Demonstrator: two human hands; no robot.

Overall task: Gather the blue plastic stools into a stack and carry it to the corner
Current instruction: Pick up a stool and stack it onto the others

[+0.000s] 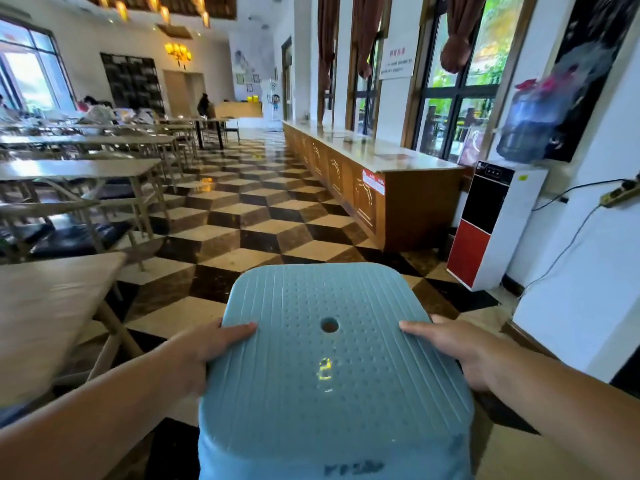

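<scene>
A blue plastic stool (332, 368) fills the lower middle of the head view, seen from above. Its square seat is ribbed and dotted, with a round hole at the centre. The stool is held off the floor, close to my body. My left hand (207, 351) grips the seat's left edge, thumb lying on top. My right hand (453, 348) clamps the right edge the same way. Anything stacked beneath the top seat is hidden, apart from a blue rim at the bottom of the view.
A wooden table (52, 306) stands close on my left, with rows of tables and chairs behind it. A long wooden counter (374, 188) runs along the right. A red and white water dispenser (485, 230) stands against the white wall (588, 289). Checkered tile floor (249, 209) stretches ahead.
</scene>
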